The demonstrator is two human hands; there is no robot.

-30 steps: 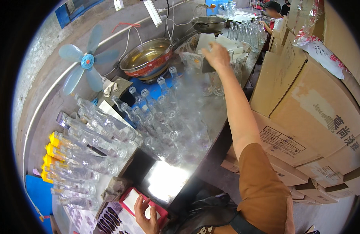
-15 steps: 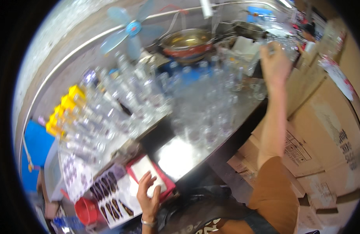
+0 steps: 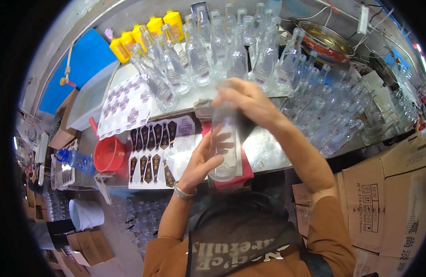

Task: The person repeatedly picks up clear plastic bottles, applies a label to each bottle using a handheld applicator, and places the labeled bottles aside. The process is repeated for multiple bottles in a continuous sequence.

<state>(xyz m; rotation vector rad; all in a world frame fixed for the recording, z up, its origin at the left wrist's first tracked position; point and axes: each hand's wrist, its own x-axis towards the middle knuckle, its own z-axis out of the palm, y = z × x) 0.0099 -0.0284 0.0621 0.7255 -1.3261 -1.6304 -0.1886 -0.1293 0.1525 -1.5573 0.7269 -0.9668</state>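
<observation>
A clear glass bottle [image 3: 225, 159] stands nearly upright in front of me, above a red pad with a white top [image 3: 246, 168]. My right hand [image 3: 250, 100] is closed round its upper end, blurred by motion. Lower down, my left hand [image 3: 201, 167] holds the side of the bottle, the thumb in front and the fingers showing through the glass. Left of that hand lies a white sheet of dark, tie-shaped stickers [image 3: 149, 167]. Beyond it is a white sheet with purple printed labels [image 3: 125, 99].
Several labelled glass bottles [image 3: 199, 64] stand on the raised shelf, with yellow containers [image 3: 173, 25] behind. More bottles [image 3: 323, 111] crowd the right side near a metal basin [image 3: 326, 41]. A red plastic dipper [image 3: 109, 154] and blue bottle [image 3: 76, 160] sit left; cardboard boxes [image 3: 383, 203] stand right.
The view has swung left. My right hand has come from the bottles at the far right to the middle, now holding a bottle. My left hand, open before, has closed on it too.
</observation>
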